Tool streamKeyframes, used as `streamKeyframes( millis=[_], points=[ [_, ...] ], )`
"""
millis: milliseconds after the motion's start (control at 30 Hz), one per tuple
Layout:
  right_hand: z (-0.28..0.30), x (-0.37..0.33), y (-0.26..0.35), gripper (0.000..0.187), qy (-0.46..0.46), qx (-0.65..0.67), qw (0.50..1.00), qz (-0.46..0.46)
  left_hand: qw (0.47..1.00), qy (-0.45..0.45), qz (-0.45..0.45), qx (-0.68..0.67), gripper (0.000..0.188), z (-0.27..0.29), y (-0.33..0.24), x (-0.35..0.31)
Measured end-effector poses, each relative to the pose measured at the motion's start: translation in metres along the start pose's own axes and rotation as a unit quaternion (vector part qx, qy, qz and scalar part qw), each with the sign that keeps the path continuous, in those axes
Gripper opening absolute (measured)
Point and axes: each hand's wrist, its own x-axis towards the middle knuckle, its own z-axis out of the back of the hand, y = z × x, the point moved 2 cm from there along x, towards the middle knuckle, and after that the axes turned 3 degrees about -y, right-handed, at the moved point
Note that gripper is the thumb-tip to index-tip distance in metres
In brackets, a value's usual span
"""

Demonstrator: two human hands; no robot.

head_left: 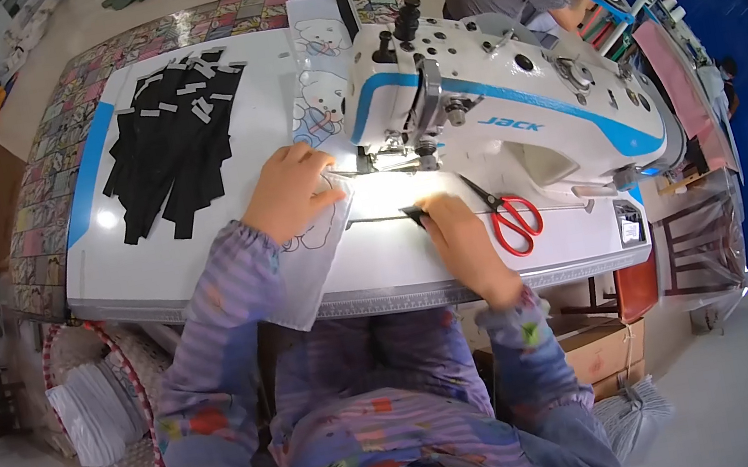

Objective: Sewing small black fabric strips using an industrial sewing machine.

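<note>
Just left of the machine, your nearer left hand pinches the cloth, its long axis running toward you; your right hand pinches a black strip before the machine.

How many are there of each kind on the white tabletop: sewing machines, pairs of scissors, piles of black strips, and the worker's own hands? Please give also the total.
Sewing machine: 1
Red-handled scissors: 1
Pile of black strips: 1
Left hand and right hand: 2
Total: 5
</note>
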Motion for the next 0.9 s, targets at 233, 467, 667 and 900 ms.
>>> streamKeyframes(
  millis=[233, 467, 667, 900],
  points=[
    [0.058, -0.047, 0.068, 0.013, 0.122, 0.224, 0.967, 0.026, 0.996, 0.040, 0.037, 0.067, 0.035, -0.001, -0.011, -0.009],
    [0.004, -0.013, 0.097, 0.010, 0.084, 0.395, 0.913, 0.055, 0.993, 0.051, 0.062, -0.085, 0.021, 0.014, -0.033, -0.009],
    [-0.051, 0.000, 0.050, 0.021, -0.094, 0.407, 0.901, -0.115, 0.995, 0.010, 0.006, -0.101, 0.011, 0.030, -0.053, -0.008],
    [-0.049, 0.000, 0.045, 0.028, -0.099, 0.450, 0.867, -0.189, 0.989, -0.018, 0.015, -0.146, 0.010, 0.037, -0.058, -0.009]
  ],
)
